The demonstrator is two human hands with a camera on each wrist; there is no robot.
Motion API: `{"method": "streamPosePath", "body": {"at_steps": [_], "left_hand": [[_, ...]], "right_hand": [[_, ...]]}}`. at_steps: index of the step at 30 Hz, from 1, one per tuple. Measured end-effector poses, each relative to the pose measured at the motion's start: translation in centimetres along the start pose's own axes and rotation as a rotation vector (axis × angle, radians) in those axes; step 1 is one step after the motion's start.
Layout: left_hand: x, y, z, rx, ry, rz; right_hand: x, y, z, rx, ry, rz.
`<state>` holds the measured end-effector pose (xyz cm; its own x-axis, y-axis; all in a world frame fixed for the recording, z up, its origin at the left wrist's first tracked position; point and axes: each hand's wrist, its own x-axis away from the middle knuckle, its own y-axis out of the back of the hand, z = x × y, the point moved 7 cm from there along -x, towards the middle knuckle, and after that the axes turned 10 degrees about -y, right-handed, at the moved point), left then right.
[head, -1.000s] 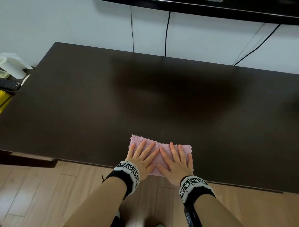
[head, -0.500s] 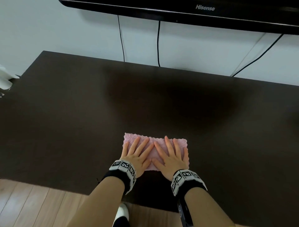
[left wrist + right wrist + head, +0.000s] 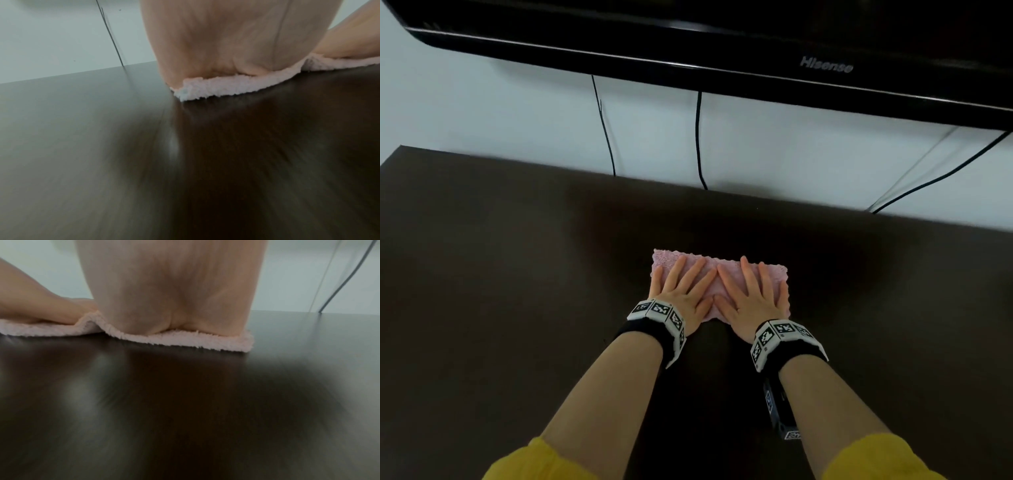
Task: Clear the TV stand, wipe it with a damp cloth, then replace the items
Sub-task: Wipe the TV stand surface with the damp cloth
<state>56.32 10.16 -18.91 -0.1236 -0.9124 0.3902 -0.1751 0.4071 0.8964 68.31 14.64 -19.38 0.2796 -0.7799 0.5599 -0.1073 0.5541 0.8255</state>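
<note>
A folded pink cloth (image 3: pixel 777 274) lies flat on the dark brown TV stand top (image 3: pixel 500 274), near its middle. My left hand (image 3: pixel 681 287) presses on the cloth's left half with straight, spread fingers. Beside it my right hand (image 3: pixel 753 291) presses the right half the same way. In the left wrist view the heel of my left hand (image 3: pixel 216 40) sits on the cloth's fluffy edge (image 3: pixel 216 89). The right wrist view shows my right hand (image 3: pixel 174 288) on the cloth (image 3: pixel 185 340), with the stand top (image 3: pixel 185 402) blurred below.
A black TV (image 3: pixel 722 44) hangs on the white wall above the stand's back edge. Black cables (image 3: pixel 698 137) run down the wall behind the stand, one more (image 3: pixel 945 171) at the right. Bare dark surface spreads on both sides of the cloth.
Both hands have pushed the cloth from the stand's front edge away from me toward the wall. The view has moved forward, so the floor and the items at the left are out of sight.
</note>
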Motion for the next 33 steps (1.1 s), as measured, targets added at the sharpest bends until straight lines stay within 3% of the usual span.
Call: {"method": "streamPosePath", "body": {"at_steps": [12, 15, 24, 33], "left_hand": [[-9.0, 4.4, 2.2, -0.015, -0.018, -0.067], [-10.2, 5.1, 2.5, -0.026, 0.004, -0.12], [-13.1, 5.9, 2.9, 0.05, 0.088, -0.11], [-16.8, 6.0, -1.8, 0.026, 0.111, -0.058]], "right_hand": [[-7.9, 5.7, -1.2, -0.027, -0.052, -0.039], [-9.2, 6.6, -1.4, -0.014, -0.043, -0.054], [-11.9, 8.6, -2.6, -0.024, 0.054, -0.036], [-13.6, 9.6, -8.9, -0.009, 0.122, -0.068]]}}
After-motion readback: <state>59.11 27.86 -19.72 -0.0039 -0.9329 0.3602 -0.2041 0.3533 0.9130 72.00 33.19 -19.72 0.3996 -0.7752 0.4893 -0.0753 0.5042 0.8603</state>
